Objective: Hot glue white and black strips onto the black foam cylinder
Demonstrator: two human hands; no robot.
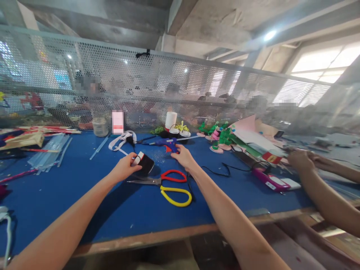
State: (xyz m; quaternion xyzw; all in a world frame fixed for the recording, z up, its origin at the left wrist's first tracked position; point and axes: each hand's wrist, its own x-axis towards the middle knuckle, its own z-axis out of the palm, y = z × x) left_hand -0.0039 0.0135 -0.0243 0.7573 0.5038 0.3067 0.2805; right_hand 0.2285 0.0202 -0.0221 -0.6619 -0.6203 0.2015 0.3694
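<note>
Pinching a black piece with a white strip [143, 162] in the left hand [123, 168], fingers pressed on it | right hand [184, 156] closing around the blue glue gun [168, 143], gun lying on the blue table [84, 210] | scissors [168, 184] resting just below both grips | gluing appearing not yet begun; strip looking loose.

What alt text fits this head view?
Left hand holds a black piece with a white strip above a blue table; right hand grips a blue glue gun. Scissors with red and yellow handles lie between the arms, and another person's hands work at right.
</note>
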